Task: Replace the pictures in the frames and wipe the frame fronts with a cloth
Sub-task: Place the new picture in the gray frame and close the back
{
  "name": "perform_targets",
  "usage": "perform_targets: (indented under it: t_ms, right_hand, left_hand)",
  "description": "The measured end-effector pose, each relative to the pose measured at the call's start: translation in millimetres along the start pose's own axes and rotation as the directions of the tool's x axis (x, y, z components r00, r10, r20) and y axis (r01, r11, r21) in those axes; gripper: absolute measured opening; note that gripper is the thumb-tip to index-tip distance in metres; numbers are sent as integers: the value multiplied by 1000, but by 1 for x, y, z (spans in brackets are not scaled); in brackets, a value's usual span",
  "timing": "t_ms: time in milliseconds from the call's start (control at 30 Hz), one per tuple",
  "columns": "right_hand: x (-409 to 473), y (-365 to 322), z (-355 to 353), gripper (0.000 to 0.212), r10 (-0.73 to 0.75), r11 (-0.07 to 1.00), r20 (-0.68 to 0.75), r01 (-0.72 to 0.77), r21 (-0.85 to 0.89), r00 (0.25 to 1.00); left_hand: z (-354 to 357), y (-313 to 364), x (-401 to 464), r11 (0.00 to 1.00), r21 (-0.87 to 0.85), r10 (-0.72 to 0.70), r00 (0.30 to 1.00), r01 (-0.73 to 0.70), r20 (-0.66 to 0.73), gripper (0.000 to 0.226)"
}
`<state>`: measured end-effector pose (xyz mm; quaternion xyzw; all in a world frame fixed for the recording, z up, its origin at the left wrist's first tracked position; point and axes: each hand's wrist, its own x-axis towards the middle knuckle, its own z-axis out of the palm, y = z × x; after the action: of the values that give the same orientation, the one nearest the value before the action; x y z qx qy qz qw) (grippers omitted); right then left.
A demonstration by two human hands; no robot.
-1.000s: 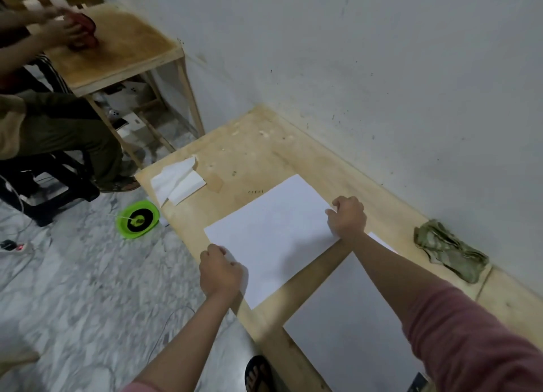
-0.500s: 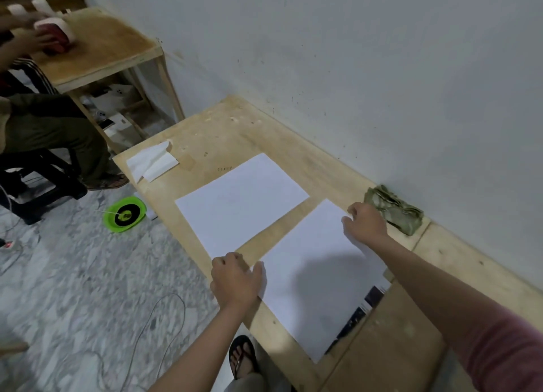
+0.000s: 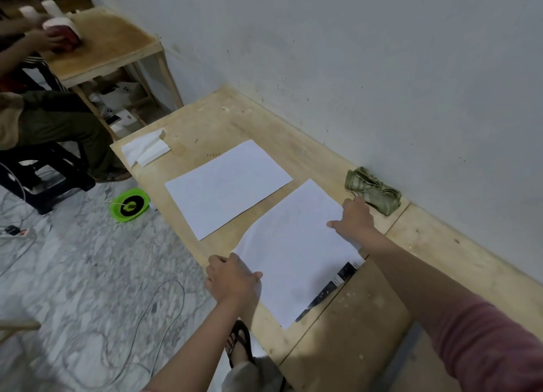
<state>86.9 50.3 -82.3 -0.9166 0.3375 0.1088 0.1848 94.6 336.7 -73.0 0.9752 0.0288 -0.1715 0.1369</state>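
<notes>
The near white paper sheet (image 3: 296, 250) lies flat on the plywood surface (image 3: 241, 127), its long axis running from near-left to far-right. The left hand (image 3: 233, 280) pinches its near-left corner; the right hand (image 3: 354, 221) rests on its far-right edge, and whether those fingers grip cannot be told. A dark printed picture (image 3: 338, 280) shows beneath its right edge. The crumpled green cloth (image 3: 373, 190) lies just beyond the right hand, against the wall. A second white sheet (image 3: 227, 187) lies to the left, apart.

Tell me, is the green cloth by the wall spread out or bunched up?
Bunched up. The green cloth sits crumpled in folds against the wall, just beyond the right hand, which rests on the near white sheet.
</notes>
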Motion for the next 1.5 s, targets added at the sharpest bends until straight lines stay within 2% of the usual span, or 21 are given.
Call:
perform_targets:
  t_ms: [233, 333, 433, 533, 633, 733, 800, 833, 900, 1033, 1133, 1233, 1367, 1433, 1500]
  right_hand:
    - [4, 2, 5, 59, 23, 999, -12, -23, 38, 1000]
    - [6, 3, 7, 63, 53, 996, 5, -53, 79, 999]
    - [8, 3, 6, 65, 58, 994, 25, -60, 90, 998]
    - [8, 4, 5, 59, 63, 992, 47, -68, 108, 997]
    - [10, 2, 5, 58, 94, 988, 70, -101, 114, 993]
    - [10, -1, 3, 67, 132, 982, 83, -141, 125, 988]
    - [10, -1, 2, 76, 148, 975, 88, -160, 153, 985]
    - [10, 0, 2, 78, 152, 973, 88, -165, 159, 984]
    - [10, 0, 0, 78, 151, 979, 77, -160, 129, 985]
    - [9, -3, -4, 67, 117, 993, 64, -117, 5, 991]
    - [6, -7, 0, 46, 112, 992, 74, -107, -66, 991]
    - [5, -11, 2, 42, 78, 993, 41, -75, -88, 996]
    - [3, -11, 4, 47, 26, 1000, 12, -26, -3, 1000]
    - [-1, -9, 1, 51, 32, 990, -11, -30, 138, 999]
    - [-7, -6, -9, 39, 30, 947, -53, -11, 320, 998]
  left_hand:
    - [4, 10, -3, 996, -84, 13, 1000, -12, 11, 41]
    - [5, 9, -7, 973, -232, 15, 1000, -8, 24, 28]
    - [5, 8, -14, 912, -409, -10, 1000, 3, -16, 34]
    - [6, 6, -15, 791, -611, -53, 999, 38, -7, 44]
    - [3, 7, -15, 655, -744, -110, 991, 130, 76, 27]
    - [0, 5, -14, 391, -862, -192, 945, 322, 266, 19]
    - [-1, 3, -13, 199, -862, -200, 880, 466, 430, 17]
    - [-2, 2, -12, 147, -850, -178, 859, 506, 480, 19]
    - [-3, 1, -11, 158, -836, -128, 850, 526, 510, 18]
    - [-6, 3, -16, 295, -831, -145, 882, 472, 449, 19]
    - [-8, 2, -18, 324, -841, -135, 901, 434, 413, 19]
    - [-7, 0, -21, 356, -842, -105, 913, 405, 394, 8]
    - [-8, 0, -26, 384, -853, -99, 934, 355, 344, 15]
    - [-9, 0, -26, 392, -855, -101, 940, 339, 326, 14]
    - [-12, 0, -26, 397, -859, -105, 946, 323, 308, 13]
